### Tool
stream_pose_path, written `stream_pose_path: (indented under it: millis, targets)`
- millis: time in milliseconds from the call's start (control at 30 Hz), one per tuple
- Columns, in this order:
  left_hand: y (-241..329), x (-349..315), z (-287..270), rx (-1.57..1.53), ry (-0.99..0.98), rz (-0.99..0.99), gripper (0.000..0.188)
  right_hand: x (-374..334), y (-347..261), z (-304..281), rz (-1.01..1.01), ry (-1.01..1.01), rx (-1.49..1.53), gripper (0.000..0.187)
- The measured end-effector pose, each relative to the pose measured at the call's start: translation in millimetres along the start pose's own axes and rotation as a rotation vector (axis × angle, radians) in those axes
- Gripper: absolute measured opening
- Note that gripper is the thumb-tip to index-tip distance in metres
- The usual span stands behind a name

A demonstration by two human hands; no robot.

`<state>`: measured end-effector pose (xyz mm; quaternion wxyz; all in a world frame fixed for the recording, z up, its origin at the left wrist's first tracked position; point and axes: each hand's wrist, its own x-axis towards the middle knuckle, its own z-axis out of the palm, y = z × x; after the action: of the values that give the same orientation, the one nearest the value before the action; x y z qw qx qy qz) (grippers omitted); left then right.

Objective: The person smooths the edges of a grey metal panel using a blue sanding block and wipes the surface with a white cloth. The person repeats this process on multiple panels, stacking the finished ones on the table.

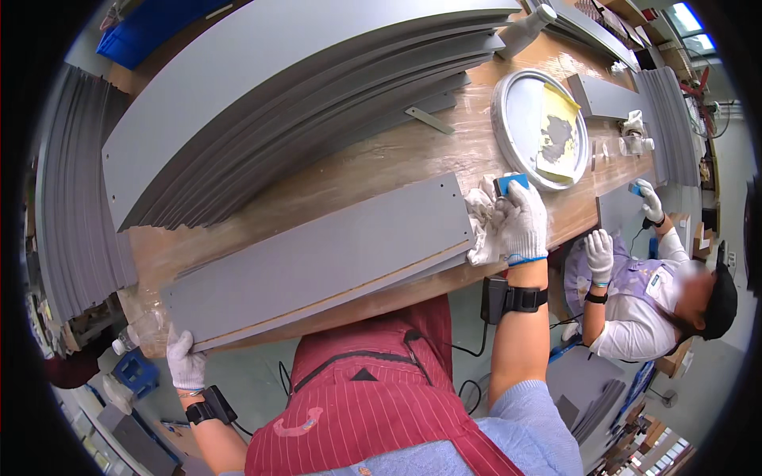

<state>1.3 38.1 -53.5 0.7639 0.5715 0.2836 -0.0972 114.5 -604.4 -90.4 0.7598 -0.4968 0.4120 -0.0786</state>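
Observation:
My left hand (185, 363), in a white knit glove, grips the near left corner of a long grey panel (325, 250). The thumb lies on top, and other fingers are partly hidden. The panel lies slantwise along the table's front edge, with another panel under it; a brown line runs along its near side, and small holes show at its right end. My right hand (525, 218), also gloved, is closed round a small blue block (509, 184) just past the panel's right end. Beside that hand lies a crumpled white rag (482, 226), touching the panel's end.
Stacked grey panels (238, 95) fill the far left of the wooden table (349, 170). A flat metal strip (429, 120) and a round white lid (502, 119) with a smeared yellow sheet (559, 135) lie beyond my right hand. At the right, a gloved co-worker (635, 309) holds a blue block.

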Motion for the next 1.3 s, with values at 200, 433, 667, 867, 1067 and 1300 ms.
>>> stream_pose_path:
  millis: [200,433,667,867,1067,1300]
  targets:
    - [6.8,9.7,20.1,0.281,0.329,-0.188,0.066,3.7,21.4,-19.6,-0.245,-0.159,0.154,0.051]
    - [-9.6,20.8,27.8,0.517,0.448,-0.253,0.061,11.6,-26.1,-0.6,-0.256,-0.231,-0.328,0.05]
    - [-5.8,21.9,36.8,0.535,0.493,-0.265,0.057,38.0,-34.0,44.0,-0.091,-0.437,-0.483,0.041]
    - [-7.6,20.5,36.4,0.483,0.507,-0.268,0.057,46.4,-30.0,43.5,-0.084,-0.449,-0.553,0.032]
    - [-8.0,18.3,43.1,0.436,0.506,-0.255,0.059,37.4,-18.8,37.0,-0.193,-0.285,-0.461,0.048]
    - [-10.9,21.2,32.7,0.4,0.483,-0.229,0.061,11.7,-12.1,28.5,-0.425,-0.26,-0.718,0.053]
